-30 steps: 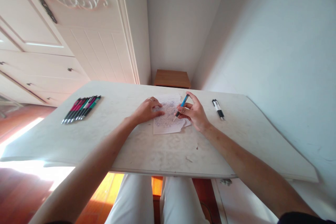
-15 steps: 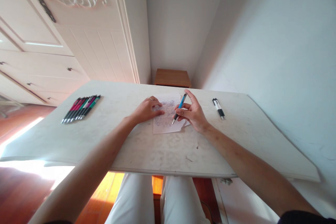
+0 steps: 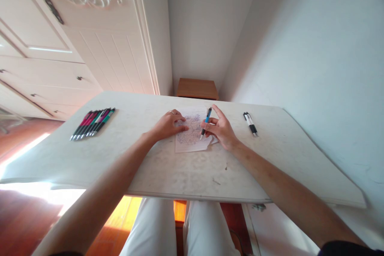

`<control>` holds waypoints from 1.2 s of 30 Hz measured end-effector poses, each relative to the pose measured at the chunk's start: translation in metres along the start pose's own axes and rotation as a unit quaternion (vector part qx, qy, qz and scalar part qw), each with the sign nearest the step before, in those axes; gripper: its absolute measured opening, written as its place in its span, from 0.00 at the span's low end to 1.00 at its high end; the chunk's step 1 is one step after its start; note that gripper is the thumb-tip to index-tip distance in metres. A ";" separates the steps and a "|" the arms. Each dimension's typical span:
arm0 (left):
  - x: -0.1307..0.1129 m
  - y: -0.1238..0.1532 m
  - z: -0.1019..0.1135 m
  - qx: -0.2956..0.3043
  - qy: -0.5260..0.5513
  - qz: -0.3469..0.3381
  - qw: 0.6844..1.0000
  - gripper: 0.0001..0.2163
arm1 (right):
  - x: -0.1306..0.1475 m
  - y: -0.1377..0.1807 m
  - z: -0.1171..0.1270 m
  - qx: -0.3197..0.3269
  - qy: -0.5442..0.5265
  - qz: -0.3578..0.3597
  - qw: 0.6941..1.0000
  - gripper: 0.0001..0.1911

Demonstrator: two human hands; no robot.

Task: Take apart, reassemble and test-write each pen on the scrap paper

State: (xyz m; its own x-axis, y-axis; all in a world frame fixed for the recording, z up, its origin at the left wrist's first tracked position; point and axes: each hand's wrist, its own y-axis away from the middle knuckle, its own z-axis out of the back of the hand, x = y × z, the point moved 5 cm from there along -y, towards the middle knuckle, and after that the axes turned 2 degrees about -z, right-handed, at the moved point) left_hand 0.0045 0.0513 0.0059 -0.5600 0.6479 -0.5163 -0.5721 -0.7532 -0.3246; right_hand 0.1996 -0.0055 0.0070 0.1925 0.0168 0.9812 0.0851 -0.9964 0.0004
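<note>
Right hand (image 3: 221,131): closed in a writing grip on a blue pen (image 3: 206,122), held between thumb and first fingers. The pen stands steeply, its tip down on the sheet of paper (image 3: 191,138), near that sheet's right-hand part. Whether the tip is pressing or merely touching cannot be told.

Left hand (image 3: 167,125): laid flat, palm down, fingers loosely spread, gripping nothing. Its fingertips rest on the left edge of the paper and pin it to the table (image 3: 126,160). A ring shows on one finger.

The paper lies between the two hands, already densely covered with fine ink marking over most of its face; a second loose scrap appears to peep out beneath the right hand.

Step in hand, by judgement: marking the sheet with the blue pen, with the work well advanced. The next stroke calls for a steady hold-down from the left hand and light pen pressure, since the sheet is thin and loose.

Well to the left of the left hand: a row of coloured pens (image 3: 92,123), side by side. Near the right hand, further right: two black-and-white pens (image 3: 249,123). Beyond the hands stands a wooden cabinet (image 3: 197,89).
</note>
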 end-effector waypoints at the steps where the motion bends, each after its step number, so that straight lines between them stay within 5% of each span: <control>1: 0.000 0.000 0.000 -0.001 0.000 0.000 1.000 0.19 | 0.000 0.000 0.000 0.000 0.003 0.002 1.000 0.64; 36: -0.001 0.002 0.001 0.007 0.001 0.004 1.000 0.18 | 0.001 -0.003 0.003 0.012 0.046 0.009 0.999 0.59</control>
State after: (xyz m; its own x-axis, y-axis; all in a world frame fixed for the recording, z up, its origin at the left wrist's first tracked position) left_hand 0.0034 0.0494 0.0071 -0.5631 0.6424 -0.5199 -0.5762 -0.7562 -0.3103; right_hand 0.2021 -0.0027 0.0076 0.1036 -0.0098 0.9946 0.1060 -0.9941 -0.0209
